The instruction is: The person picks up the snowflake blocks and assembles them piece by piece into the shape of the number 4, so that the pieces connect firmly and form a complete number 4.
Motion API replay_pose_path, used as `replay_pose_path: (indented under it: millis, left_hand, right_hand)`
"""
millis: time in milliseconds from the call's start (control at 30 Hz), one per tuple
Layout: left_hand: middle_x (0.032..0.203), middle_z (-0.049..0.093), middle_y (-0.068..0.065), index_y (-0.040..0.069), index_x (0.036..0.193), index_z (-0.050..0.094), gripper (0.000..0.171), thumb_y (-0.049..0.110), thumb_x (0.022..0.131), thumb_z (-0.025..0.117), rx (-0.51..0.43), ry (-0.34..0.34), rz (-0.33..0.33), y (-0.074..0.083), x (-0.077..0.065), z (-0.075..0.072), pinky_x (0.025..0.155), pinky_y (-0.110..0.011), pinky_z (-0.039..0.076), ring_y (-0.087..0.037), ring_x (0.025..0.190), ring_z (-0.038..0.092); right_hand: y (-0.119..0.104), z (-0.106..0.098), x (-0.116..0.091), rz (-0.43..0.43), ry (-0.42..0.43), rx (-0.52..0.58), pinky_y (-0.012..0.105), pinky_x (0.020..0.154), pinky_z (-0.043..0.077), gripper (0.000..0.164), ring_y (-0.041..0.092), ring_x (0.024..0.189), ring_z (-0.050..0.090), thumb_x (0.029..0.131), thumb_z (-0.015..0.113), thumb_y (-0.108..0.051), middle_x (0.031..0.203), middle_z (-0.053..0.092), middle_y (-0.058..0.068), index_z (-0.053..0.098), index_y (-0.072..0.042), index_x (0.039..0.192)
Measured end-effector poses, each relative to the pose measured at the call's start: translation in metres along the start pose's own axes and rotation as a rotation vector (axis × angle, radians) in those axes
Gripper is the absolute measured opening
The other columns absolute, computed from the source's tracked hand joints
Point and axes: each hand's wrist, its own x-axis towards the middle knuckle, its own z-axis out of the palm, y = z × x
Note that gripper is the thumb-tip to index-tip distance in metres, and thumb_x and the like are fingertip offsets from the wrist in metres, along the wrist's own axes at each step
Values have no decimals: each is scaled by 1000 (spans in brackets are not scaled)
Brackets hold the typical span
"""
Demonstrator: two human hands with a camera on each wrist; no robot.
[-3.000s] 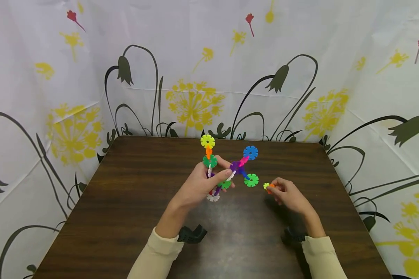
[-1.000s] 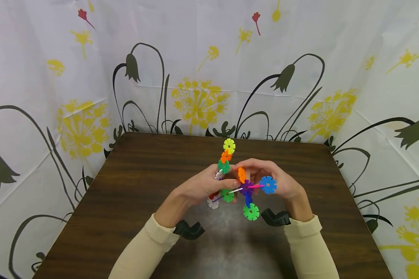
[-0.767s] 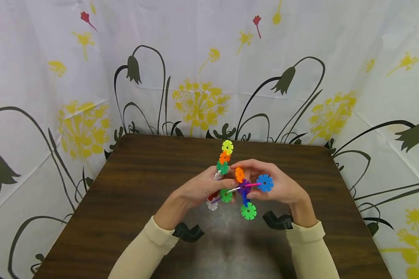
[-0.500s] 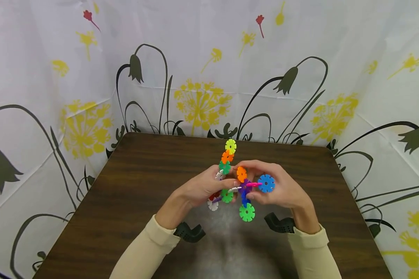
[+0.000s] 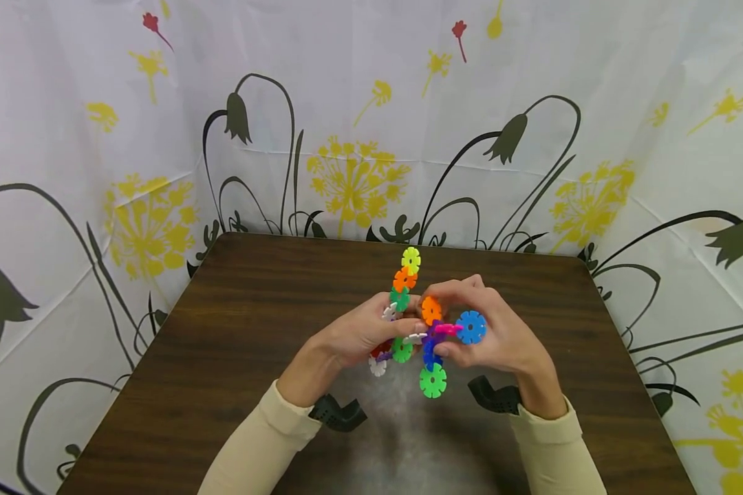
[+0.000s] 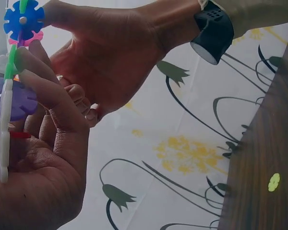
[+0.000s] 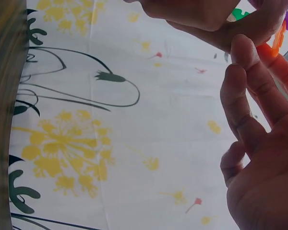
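A structure of notched plastic discs (image 5: 433, 380), slotted together in several colours, hangs between both hands above the dark table. My left hand (image 5: 347, 337) grips its left part, thumb laid across near the white and green discs. At the right part, my right hand (image 5: 501, 333) pinches with forefinger by the orange disc (image 5: 431, 311) and thumb by the dark blue disc. A bright blue disc (image 5: 471, 327) sticks out over the right palm on a pink one. The yellow disc (image 5: 411, 261) tops the upper arm. Fingers hide some middle joints.
The brown wooden table (image 5: 272, 295) spreads under the hands. Behind it hangs a white curtain (image 5: 371, 82) with flower prints. Each wrist wears a black camera mount (image 5: 338, 412). In the left wrist view a small yellow disc (image 6: 274, 182) shows against the table.
Three seconds ago my right hand held small yellow and orange discs apart from the structure. It has come left, and an orange disc now stands at the purple one. Lately only slight tilting.
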Motion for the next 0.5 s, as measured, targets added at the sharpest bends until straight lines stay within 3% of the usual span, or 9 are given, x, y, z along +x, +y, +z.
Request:
replay_pose_path:
  millis: [133, 267, 400, 500]
  left_hand:
    - [92, 66, 2, 0, 122, 61, 75, 63, 87, 82, -20, -7, 12, -1, 0, -1, 76, -24, 55, -14, 84, 60]
    - [84, 63, 3, 7, 112, 65, 59, 59, 90, 81, -24, 12, 52, -2, 1, -3, 70, -23, 53, -12, 76, 58]
    - [83, 58, 1, 9, 107, 66, 40, 47, 99, 77, 52, 78, 85, 3, 0, -8, 67, -23, 50, -14, 74, 55]
    - [81, 57, -3, 8, 110, 68, 24, 32, 105, 72, 165, 166, 75, 8, -3, -14, 62, -24, 46, -16, 69, 53]
  right_hand:
    - [0, 4, -1, -3, 23, -11, 35, 85, 35, 64, 14, 107, 60, 92, 77, -59, 118, 80, 1, 70, -13, 135]
    - [2, 6, -1, 27, 1, 2, 32, 87, 41, 62, 14, 108, 60, 96, 77, -53, 128, 78, 1, 67, -15, 144]
    - [13, -7, -9, 159, -57, 98, 31, 93, 57, 54, 19, 111, 69, 100, 76, -28, 135, 74, 5, 62, -18, 152]
    - [39, -20, -22, 345, -64, 120, 36, 87, 63, 44, 24, 104, 73, 105, 68, -18, 123, 74, 8, 63, -17, 148]
